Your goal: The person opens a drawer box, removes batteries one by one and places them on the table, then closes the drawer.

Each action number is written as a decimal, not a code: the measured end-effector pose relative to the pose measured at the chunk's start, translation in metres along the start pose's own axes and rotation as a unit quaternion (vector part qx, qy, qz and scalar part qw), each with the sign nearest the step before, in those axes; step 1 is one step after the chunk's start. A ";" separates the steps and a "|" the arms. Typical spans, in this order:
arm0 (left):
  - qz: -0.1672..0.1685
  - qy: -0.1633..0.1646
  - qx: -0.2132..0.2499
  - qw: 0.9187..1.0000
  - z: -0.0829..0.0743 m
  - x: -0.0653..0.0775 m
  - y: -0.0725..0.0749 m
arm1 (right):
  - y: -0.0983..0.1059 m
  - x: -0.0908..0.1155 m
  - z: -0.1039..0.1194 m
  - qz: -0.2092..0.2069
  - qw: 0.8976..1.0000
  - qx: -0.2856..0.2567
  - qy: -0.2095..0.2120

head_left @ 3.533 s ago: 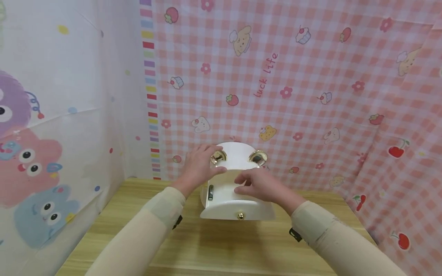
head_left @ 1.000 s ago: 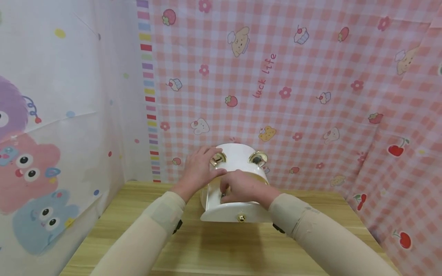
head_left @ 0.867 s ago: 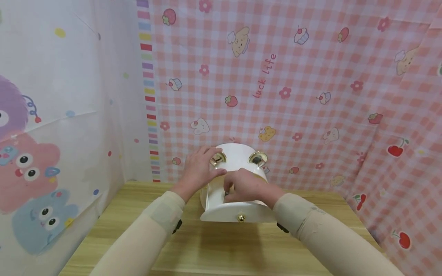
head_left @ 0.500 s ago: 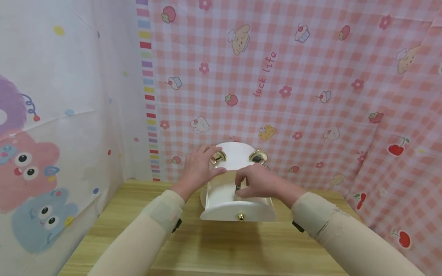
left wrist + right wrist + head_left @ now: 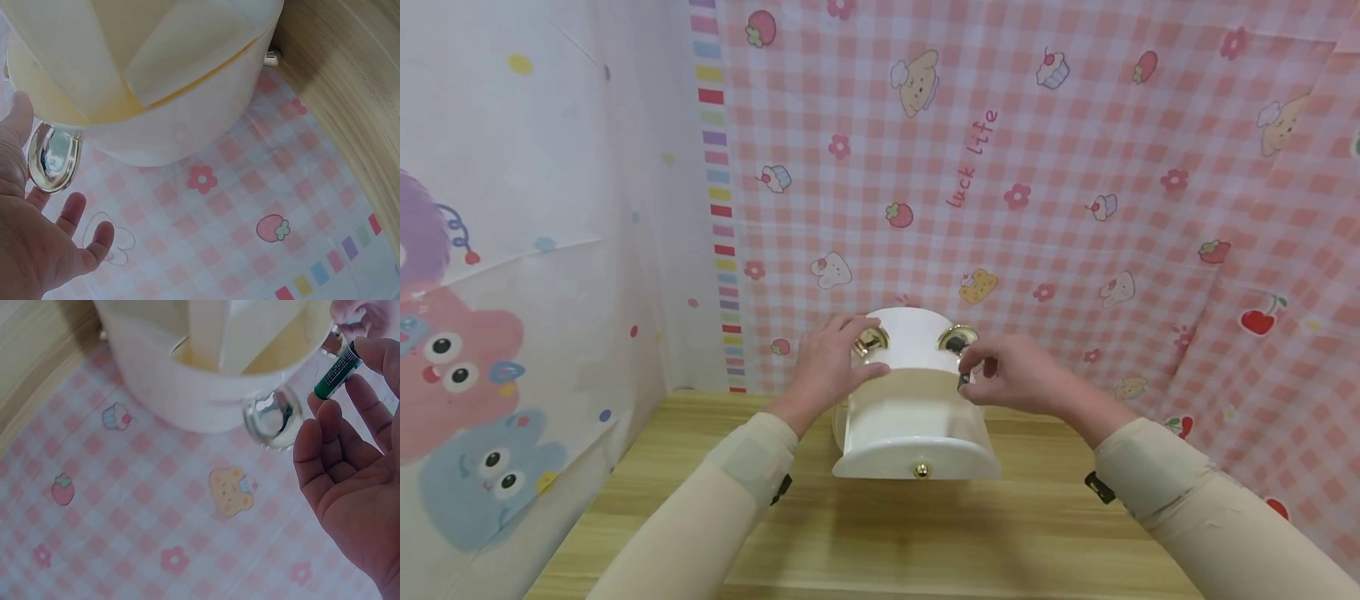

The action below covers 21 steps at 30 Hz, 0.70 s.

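Observation:
A white rounded box [image 5: 917, 337] with gold dome fittings stands on the table, its curved drawer [image 5: 917, 454] with a gold knob pulled out towards me. Between the right hand's [image 5: 1018, 375] thumb and fingertips is a small green-and-black battery [image 5: 337, 374], held above the box's right edge near the right gold dome [image 5: 274, 417]. The left hand [image 5: 831, 358] rests at the box's left side, thumb and index finger either side of the left gold dome [image 5: 55, 156]. Its other fingers [image 5: 100, 240] reach past the dome, loosely extended. The drawer's inside shows bare white in the head view.
The wood-grain table [image 5: 880, 533] stretches in front of the box. Behind hangs a pink checked cloth [image 5: 917, 167] close to the box's back. A white cartoon-print cloth [image 5: 535, 292] covers the left side.
The right hand reached into the drawer, picked up the battery from its left side, then lifted it rightwards out past the box's right edge. The left hand stayed in place.

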<state>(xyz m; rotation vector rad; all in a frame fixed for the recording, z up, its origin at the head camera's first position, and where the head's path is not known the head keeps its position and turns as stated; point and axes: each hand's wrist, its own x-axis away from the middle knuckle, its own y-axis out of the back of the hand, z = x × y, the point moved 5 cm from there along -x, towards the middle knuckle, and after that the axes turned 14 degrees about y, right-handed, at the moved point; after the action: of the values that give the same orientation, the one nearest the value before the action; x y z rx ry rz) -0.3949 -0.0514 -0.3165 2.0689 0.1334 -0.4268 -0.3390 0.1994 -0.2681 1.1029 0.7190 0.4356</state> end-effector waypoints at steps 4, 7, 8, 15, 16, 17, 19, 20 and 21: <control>0.001 0.000 0.000 1.000 0.000 0.000 0.001 | 0.005 0.008 -0.007 -0.020 1.000 0.005 0.003; 0.002 0.000 0.001 1.000 0.000 0.000 0.001 | 0.007 0.013 -0.011 -0.031 0.999 0.008 0.009; 0.002 0.000 0.002 1.000 0.000 0.000 0.001 | 0.007 0.014 -0.013 -0.033 0.999 0.010 0.010; 0.009 0.006 0.004 1.000 0.000 0.000 0.002 | 0.014 0.029 -0.026 -0.046 0.998 0.029 -0.015; 0.009 0.007 0.004 1.000 0.000 0.000 0.002 | 0.016 0.031 -0.028 -0.049 0.998 0.031 -0.017; 0.009 0.007 0.003 1.000 0.000 0.000 0.002 | 0.017 0.033 -0.030 -0.053 0.998 0.033 -0.019; 0.009 0.007 0.002 1.000 0.000 0.000 0.002 | 0.019 0.038 -0.035 -0.056 0.997 0.033 -0.030; 0.009 0.007 0.002 1.000 0.000 0.000 0.002 | 0.021 0.041 -0.037 -0.056 0.997 0.034 -0.036; 0.008 0.007 0.002 1.000 0.000 0.000 0.002 | 0.021 0.044 -0.040 -0.055 0.997 0.034 -0.043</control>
<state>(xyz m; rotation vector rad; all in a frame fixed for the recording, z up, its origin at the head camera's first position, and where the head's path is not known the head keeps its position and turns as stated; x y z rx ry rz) -0.3941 -0.0523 -0.3151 2.0754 0.1237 -0.4020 -0.3364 0.2622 -0.2726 1.1331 0.7193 0.2692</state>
